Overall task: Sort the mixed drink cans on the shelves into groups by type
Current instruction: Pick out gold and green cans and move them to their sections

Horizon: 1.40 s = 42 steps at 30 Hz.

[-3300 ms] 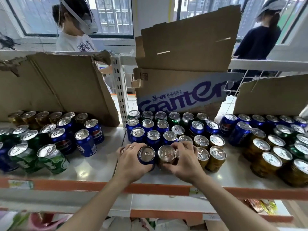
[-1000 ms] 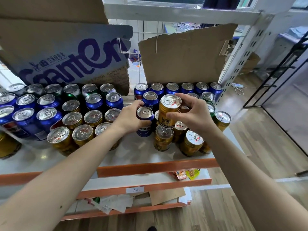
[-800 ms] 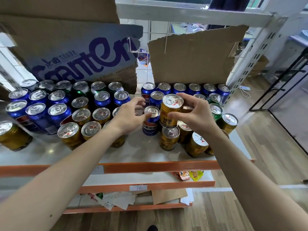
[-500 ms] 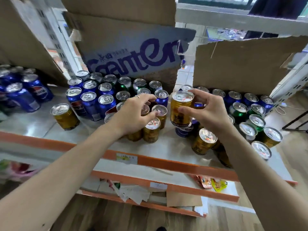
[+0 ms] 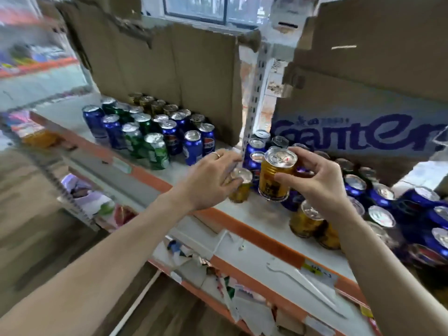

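Our right hand [image 5: 317, 183] grips a gold can [image 5: 275, 177] by its upper body, thumb on the near side and fingers curled round the far side, holding it tilted and lifted clear of the shelf [image 5: 213, 215]. Our left hand [image 5: 211, 179] reaches in just beside it, a ring on one finger, its fingertips curled over the rim of a second gold can [image 5: 240, 186] that stands on the shelf; whether it truly clamps that can we cannot tell through the blur. Behind both hands stand blue cans [image 5: 254, 151]. Under and right of our right wrist sit more gold cans [image 5: 306, 220], with blue ones beyond them. Left of our left hand is a mixed cluster of blue and green cans [image 5: 155, 150], with gold ones at its back. Cardboard sheets [image 5: 169, 69] rise behind the cans.
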### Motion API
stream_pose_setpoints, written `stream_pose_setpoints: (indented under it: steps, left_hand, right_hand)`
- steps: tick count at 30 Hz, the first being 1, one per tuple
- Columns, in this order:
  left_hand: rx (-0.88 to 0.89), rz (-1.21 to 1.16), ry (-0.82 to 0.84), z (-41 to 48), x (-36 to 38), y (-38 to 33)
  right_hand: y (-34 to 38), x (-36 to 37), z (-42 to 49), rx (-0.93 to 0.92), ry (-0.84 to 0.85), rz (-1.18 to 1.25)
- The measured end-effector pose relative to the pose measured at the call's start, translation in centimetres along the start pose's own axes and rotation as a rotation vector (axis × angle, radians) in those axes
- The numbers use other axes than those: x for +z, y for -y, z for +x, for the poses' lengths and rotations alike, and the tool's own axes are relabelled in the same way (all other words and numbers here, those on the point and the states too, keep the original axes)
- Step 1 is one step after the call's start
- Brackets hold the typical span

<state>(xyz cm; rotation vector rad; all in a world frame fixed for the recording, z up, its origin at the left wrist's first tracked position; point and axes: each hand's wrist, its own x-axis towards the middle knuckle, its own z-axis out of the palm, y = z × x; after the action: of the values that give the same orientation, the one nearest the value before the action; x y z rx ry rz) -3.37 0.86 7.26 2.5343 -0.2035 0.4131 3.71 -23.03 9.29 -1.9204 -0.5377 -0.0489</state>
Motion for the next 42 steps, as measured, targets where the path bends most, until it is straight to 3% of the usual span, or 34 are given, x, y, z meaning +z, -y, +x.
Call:
stream_pose_setpoints:
  steps: [9,17,31,42]
  left_hand:
    - [-0.111,0.130,-0.032,-6.2,-9.9,12.9]
    - [-0.144,0.159,-0.082,-7.2,-14.2,19.1]
    - [-0.256,0.267,-0.155,0.9,-22.7,32.8]
    - [-0.345,0.277,-0.160,6.6,-26.9,43.3]
  right_hand:
    - [4.4,16.6,4.1,-0.046,0.106,0.059]
    - [7.7,24.6,7.8,-0.101,0.207,0.110]
    - [11.2,36.2,23.9,-0.186,0.182,0.141]
    - [12.2,44.5,35.2,-0.142,0.165,0.101]
